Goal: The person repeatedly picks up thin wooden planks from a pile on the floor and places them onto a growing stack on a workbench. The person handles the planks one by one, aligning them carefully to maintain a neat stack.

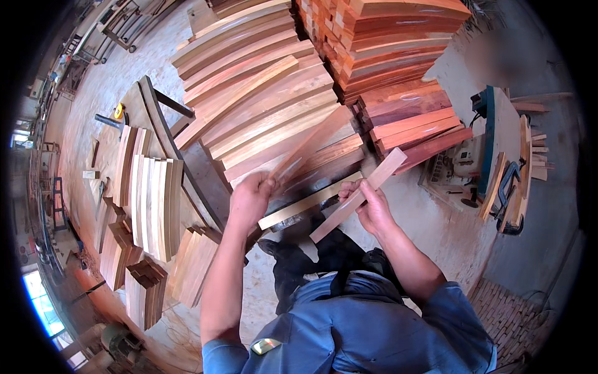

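Left hand clenched on reddish slat | right hand grasping pale slat, tilted | plank stack edge close ahead

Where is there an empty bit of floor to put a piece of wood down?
Bare floor shows right of the right hand, between the reddish plank stack and the machine. Left of the left hand it is crowded with pale wood stacks.

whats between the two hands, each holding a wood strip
In the head view, a pale wood strip lies flat between the left hand and the right hand, resting on the stack's edge. Below it, a dark shoe shows.
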The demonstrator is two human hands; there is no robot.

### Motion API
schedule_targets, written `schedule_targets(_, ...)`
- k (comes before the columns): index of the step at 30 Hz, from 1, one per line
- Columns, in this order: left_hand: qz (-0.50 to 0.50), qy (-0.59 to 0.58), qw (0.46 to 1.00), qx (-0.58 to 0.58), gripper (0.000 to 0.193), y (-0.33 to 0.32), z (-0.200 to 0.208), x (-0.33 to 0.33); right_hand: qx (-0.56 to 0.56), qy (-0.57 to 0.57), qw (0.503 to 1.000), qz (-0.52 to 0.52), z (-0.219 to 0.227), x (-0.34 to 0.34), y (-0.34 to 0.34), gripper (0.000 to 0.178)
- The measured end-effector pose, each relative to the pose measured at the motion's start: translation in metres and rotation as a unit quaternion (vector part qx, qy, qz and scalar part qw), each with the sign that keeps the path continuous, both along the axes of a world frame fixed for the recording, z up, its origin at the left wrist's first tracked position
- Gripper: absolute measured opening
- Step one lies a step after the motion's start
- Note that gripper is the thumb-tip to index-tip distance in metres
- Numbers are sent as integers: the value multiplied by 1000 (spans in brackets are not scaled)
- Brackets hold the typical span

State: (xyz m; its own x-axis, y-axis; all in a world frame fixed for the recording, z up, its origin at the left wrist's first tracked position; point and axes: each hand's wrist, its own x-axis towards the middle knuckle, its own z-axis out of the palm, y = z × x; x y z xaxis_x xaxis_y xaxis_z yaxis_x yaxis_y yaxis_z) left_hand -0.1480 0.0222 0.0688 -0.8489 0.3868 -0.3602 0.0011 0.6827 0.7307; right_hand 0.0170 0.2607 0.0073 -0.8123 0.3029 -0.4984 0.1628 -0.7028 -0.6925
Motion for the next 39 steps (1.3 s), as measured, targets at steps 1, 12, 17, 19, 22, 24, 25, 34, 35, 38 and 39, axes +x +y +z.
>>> schedule_targets(1,4,-36,999,15,27,-3,-2,5,-6,8,1000,6,0,-1,0,34)
schedule_targets(12,81,-262,943,190,31,-20,-41,50,-55,19,996,62,8,-12,-25,19)
schedule_targets(17,142,-462,814,321,30,-24,-20,54,-144,40,987,60,7,-23,-20,32)
schedule_targets(19,117,-472,794,365,31,-28,-17,56,-157,22,987,34,13,-29,-20,33)
schedule_targets(22,55,-447,802,393,32,-33,-21,58,-164,12,986,17,22,-33,-20,31)
schedule_targets(24,58,-449,800,393,35,-37,-27,60,-170,22,985,28,23,-33,-20,30)
schedule_targets(25,61,-451,800,392,37,-38,-28,61,-176,35,983,40,21,-32,-20,30)
schedule_targets(34,-71,-339,906,242,46,-10,-30,89,-205,50,977,33,21,-11,-35,44)
schedule_targets(35,-93,-334,906,243,48,-4,-32,92,-192,47,980,31,24,-9,-36,46)
schedule_targets(38,-182,-197,953,139,52,4,-30,94,-132,25,990,49,0,-2,-31,49)
schedule_targets(39,-205,-164,958,112,52,7,-27,94,-120,13,992,41,-2,0,-30,48)
